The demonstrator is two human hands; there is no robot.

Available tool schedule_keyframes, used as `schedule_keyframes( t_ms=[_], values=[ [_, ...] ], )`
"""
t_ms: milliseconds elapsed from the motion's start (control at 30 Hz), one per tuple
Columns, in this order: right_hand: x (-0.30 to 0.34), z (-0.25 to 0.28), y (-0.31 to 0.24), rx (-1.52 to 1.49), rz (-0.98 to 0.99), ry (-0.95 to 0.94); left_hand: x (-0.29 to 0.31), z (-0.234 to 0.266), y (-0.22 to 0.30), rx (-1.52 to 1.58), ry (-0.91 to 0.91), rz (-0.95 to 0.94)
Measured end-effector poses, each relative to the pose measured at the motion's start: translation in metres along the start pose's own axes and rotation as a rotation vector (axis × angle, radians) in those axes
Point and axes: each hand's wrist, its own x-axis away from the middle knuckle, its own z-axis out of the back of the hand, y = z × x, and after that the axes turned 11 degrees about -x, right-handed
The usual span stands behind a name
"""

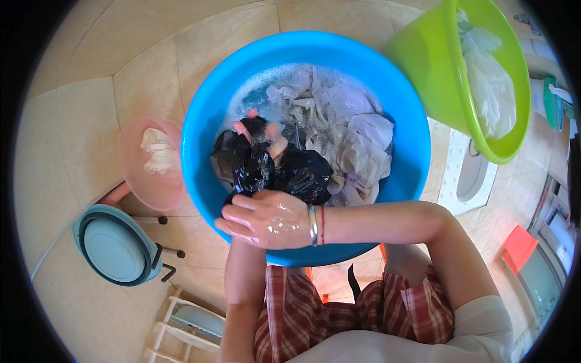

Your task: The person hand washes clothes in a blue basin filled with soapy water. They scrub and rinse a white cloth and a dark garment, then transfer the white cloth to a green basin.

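A wet, shiny black cloth [302,175] lies bunched at the near left of a large blue basin [411,145], over soapy water. Most of my left hand [273,138] is hidden under its folds. Only some fingers show between them, closed around the material. My right hand [266,219] crosses over my left wrist, its wet fingers curled on the near end of the same cloth. Its fingertips are partly out of sight. Pale grey and white wet laundry [357,139] fills the right half of the basin, with foam along the far side.
At the far right, a tilted green tub [423,66] holds a white plastic bag [487,81]. A pink basin [136,163] with white cloth stands left, near a teal folding stool-like item [115,249]. Behind it is a white rack [193,320]. A white squat toilet [472,175] lies right.
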Motion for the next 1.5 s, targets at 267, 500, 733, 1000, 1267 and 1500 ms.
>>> schedule_keyframes(
  t_ms=[267,500,733,1000,1267,1500],
  values=[
    [-0.023,0.015,0.034,0.086,0.054,0.392,0.007,-0.050,-0.017,-0.288,0.371,-0.109],
    [0.015,0.036,0.148,0.111,-0.643,0.228,0.001,-0.091,-0.029,-0.733,0.996,-0.054],
    [0.053,0.065,0.169,-0.266,-0.642,0.502,0.004,-0.033,0.019,-0.487,0.827,-0.162],
    [0.089,0.020,0.214,0.323,-0.978,-0.174,-0.009,-0.026,-0.017,-0.821,0.847,0.099],
    [0.020,0.024,0.034,0.240,-0.109,0.010,-0.007,-0.076,0.004,-0.487,0.534,0.153],
    [-0.009,0.013,-0.005,0.190,-0.024,0.163,-0.018,-0.036,0.010,-0.072,-0.172,0.511]
  ],
)
